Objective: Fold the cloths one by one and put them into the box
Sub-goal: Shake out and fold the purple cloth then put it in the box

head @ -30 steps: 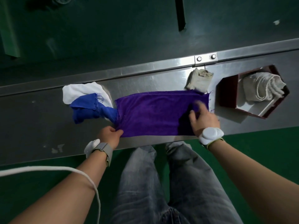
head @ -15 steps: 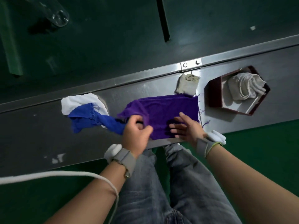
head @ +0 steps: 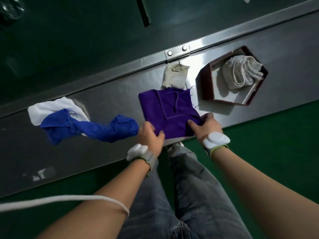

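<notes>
Far left of the steel desk: white cloth, crumpled, near the back edge. Blue cloth lies partly on top of it and trails right in a twisted strip, its right end just beside the left hand.

Left hand: closed on the near-left corner of the purple cloth, thumb on top, fingers under or at the edge. White sensor puck on a grey strap at the wrist. A white cable crosses the left forearm.

The purple cloth is folded to a rough square, lying flat at the near edge of the desk, front edge about level with the desk lip. Top layer shows a folded flap with a crease; loose threads at the far-right corner.

Right hand: pinching the near-right corner of the purple cloth, fingers curled over the fabric. Same kind of white puck at the wrist, strap with a yellow-green edge.

Just behind the purple cloth, touching its far edge: small beige cloth, folded, below the hinge plate on the back rail.

Right: hexagonal box, dark red walls, pale floor, well apart from the hands. Inside it, one folded off-white cloth, against the far-right walls.

Below the desk: green floor, person's jeans.
</notes>
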Tool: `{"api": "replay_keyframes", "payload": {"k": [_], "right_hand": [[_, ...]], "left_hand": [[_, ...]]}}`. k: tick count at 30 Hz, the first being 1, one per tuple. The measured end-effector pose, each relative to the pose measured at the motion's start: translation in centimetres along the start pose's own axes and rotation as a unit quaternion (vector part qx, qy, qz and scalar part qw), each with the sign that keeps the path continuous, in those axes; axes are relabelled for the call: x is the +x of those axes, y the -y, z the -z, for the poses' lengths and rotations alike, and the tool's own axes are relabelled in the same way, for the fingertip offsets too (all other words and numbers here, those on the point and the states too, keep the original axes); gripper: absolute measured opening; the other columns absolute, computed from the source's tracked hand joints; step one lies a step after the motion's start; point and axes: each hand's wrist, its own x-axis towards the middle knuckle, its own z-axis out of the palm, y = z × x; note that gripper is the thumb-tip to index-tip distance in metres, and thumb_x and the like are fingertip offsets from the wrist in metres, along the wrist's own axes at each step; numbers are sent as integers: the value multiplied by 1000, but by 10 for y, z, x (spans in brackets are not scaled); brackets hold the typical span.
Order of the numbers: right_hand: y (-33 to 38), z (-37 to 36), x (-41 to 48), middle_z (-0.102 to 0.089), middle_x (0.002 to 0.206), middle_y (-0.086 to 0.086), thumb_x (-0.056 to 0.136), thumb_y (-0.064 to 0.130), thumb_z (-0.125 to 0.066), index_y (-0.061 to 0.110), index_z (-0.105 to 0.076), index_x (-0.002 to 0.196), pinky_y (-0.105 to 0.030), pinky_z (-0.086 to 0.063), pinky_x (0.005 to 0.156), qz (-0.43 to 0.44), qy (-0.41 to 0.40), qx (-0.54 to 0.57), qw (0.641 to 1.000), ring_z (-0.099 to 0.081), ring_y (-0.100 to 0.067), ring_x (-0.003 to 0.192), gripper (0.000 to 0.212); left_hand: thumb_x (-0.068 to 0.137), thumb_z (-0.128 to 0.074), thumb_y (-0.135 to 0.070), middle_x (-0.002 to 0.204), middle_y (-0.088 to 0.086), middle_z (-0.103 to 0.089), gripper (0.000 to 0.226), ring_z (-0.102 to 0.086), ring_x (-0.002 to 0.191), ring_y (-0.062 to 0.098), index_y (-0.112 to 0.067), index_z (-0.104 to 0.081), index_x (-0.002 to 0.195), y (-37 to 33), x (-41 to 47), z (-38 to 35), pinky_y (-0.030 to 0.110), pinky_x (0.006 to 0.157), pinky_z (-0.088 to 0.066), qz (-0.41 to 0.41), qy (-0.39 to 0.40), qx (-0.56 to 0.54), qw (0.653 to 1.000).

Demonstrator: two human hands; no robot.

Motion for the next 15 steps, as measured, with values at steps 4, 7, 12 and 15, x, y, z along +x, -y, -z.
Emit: {"api": "replay_keyframes", "payload": {"k": [4, 7, 12, 15], "right_hand": [[3, -10, -6, -65, 112, -13, 76, 50, -69, 15, -49, 115, -38, -49, 88, -56, 23, 27, 998, -61, -34, 103, 55], [5, -17, -3, -65, 114, -14, 77, 58, -63, 13, -54, 115, -38, -48, 89, -54, 28, -25, 998, -60, -35, 106, 60], [-1, -20, -1, -66, 118, -8, 80, 53, -62, 19, -58, 122, -29, -43, 83, -113, 71, 69, 989, -62, -31, 105, 54], [-8, -25, -7, -68, 92, -8, 81, 45, -64, 19, -59, 90, -29, -42, 73, -92, -32, 120, 988, -62, -31, 87, 27]], "left_hand": [[80, -72, -32, 90, 2, -56, 40, -55, 72, 16, -9, -45, 99, 3, 13, 3, 26, 62, -40, 196, 41, -186, 962], [82, -69, -34, 76, 5, -61, 34, -58, 69, 22, -3, -59, 90, 1, 19, 1, 27, 59, -41, 203, 58, -190, 959], [87, -63, -30, 64, -1, -53, 29, -48, 55, 13, -15, -50, 66, 4, 17, -3, 27, 53, -35, 194, 70, -176, 963], [89, -60, -29, 57, -1, -46, 39, -44, 51, 14, -17, -42, 57, 12, 16, -3, 26, 47, -30, 169, 66, -139, 974]]}}
